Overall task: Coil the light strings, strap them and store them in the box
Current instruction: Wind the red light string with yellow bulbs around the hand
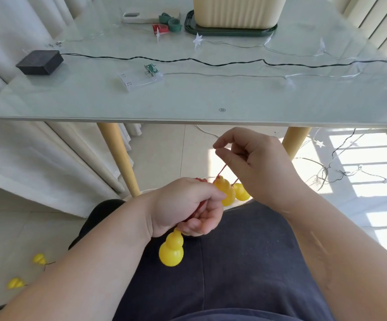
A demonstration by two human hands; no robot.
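Head view: below the bench (pixel 187 105), the left hand (pixel 187 207) grips bunched gourd lights (pixel 171 249); the right hand (pixel 255 158) pinches their red cord (pixel 222 172) just above.

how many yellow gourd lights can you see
5. One gourd hangs below the left hand, two, and, sit between the hands under the right hand, and two lie on the floor at left, and. More may be hidden in the left fist.
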